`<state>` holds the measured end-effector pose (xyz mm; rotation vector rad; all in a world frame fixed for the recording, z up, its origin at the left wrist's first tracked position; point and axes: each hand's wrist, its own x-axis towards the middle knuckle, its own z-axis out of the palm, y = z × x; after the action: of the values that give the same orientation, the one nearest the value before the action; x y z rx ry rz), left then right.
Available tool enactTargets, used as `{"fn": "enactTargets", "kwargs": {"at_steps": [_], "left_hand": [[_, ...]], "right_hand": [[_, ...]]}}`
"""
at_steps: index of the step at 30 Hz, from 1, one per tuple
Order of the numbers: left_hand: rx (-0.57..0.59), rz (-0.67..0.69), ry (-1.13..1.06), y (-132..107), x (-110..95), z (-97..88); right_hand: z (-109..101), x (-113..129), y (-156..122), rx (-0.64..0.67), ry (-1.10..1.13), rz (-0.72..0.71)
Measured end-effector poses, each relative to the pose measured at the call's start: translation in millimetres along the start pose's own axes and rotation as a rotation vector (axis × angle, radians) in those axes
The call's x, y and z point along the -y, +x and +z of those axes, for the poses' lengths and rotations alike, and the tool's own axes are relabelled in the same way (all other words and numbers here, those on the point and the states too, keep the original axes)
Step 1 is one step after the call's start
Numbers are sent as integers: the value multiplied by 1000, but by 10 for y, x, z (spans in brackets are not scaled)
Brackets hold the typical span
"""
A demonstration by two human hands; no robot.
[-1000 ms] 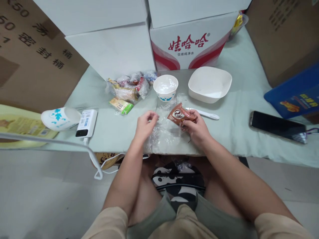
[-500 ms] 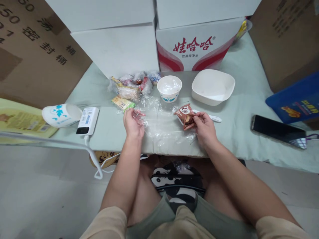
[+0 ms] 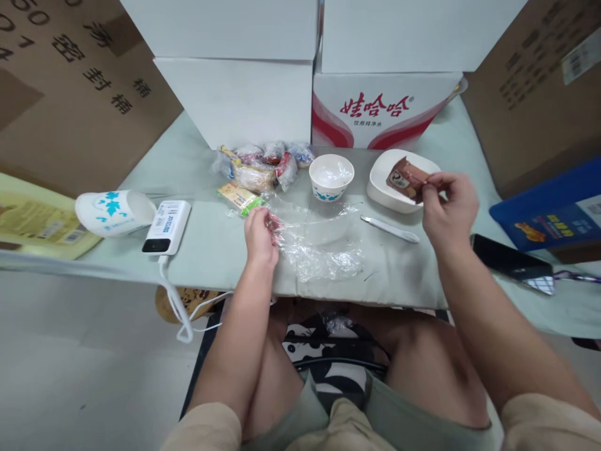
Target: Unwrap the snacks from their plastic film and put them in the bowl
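Note:
My right hand (image 3: 448, 203) pinches a brown snack packet (image 3: 401, 180) by its right end. The packet is over the white square bowl (image 3: 375, 188), partly hiding its inside. My left hand (image 3: 261, 235) is closed on the left edge of a crumpled clear plastic bag (image 3: 323, 250), which lies spread on the cloth. Just behind that hand rests a yellow and green snack packet (image 3: 239, 198). White tweezers (image 3: 389, 228) lie to the bag's right. Behind the bag stands a small white cup with blue leaves (image 3: 331, 178).
Several wrapped snacks (image 3: 256, 178) are heaped at the back. A tipped paper cup (image 3: 113, 213) and a white power bank (image 3: 166, 227) with a cable lie left. A phone (image 3: 514, 263) and a blue package (image 3: 554, 207) are right. Boxes (image 3: 235, 100) wall the back.
My right hand has carried the brown packet rightward, from above the plastic bag to over the white bowl. My left hand stays at the bag's left edge. The camera view has shifted a little.

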<state>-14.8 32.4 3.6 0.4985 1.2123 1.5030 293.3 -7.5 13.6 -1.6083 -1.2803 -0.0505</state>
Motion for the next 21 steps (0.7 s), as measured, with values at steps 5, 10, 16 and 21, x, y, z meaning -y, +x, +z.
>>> {"fn": "enactTargets", "kwargs": {"at_steps": [5,10,16,21], "left_hand": [[21,-20,-8,3,-35,-29],[4,-33,-58,22,-55,-40],[24,-39,-98,64,-62,-18],[23,-54,-109,59,-86,-42]], "right_hand": [[258,-199,401,230,-210,-35],[418,-306,373,332,-235,4],[348,-318,328,476,-89,94],[325,-359,316,471,-143,-19]]}}
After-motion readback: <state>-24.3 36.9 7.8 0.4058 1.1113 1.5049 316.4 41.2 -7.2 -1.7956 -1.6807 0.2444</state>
